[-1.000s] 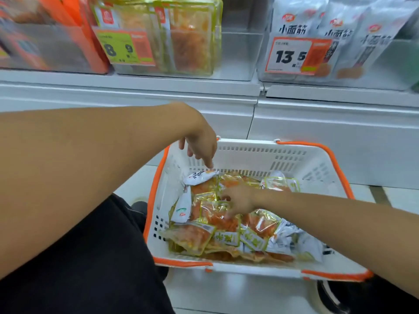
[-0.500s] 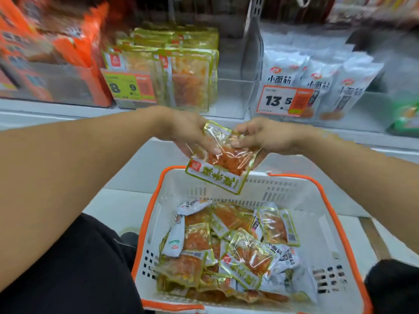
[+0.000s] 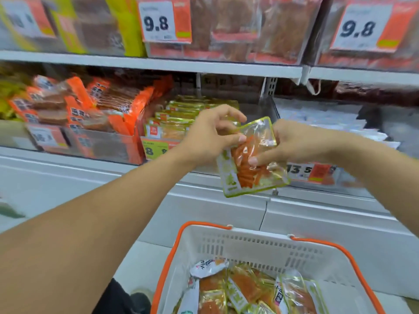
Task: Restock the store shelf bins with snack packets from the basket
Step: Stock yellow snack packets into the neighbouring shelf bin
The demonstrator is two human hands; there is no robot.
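One snack packet (image 3: 250,158), clear film with a yellow-green border and orange contents, is held in the air by both hands in front of the lower shelf's front edge, above the basket's far rim. Left hand (image 3: 209,134) pinches the packet's upper left edge between thumb and curled fingers. Right hand (image 3: 292,143) grips the packet's right side, fingers curled across its face, one fingertip pressed on the orange contents. The packet hangs tilted, its top corner toward the right hand and its printed strip down the left side.

Directly behind the left hand, a clear shelf bin (image 3: 174,123) holds a row of matching yellow-green packets standing on edge; a yellow and orange price label (image 3: 156,150) sits at its front edge. To the left along the same shelf, a bin of orange packets (image 3: 90,107) stands just beside it. To the right, a bin of white packets (image 3: 328,118) lies behind the right hand, with a price label reading 13.5 (image 3: 308,171) at its front.

Below, at the bottom edge of view, a white basket (image 3: 260,245) with orange handles contains further orange-filled packets (image 3: 240,288) and a few white ones, loosely heaped. On the upper shelf, two price labels read 9.8 (image 3: 164,21), in front of blurred brown packets.
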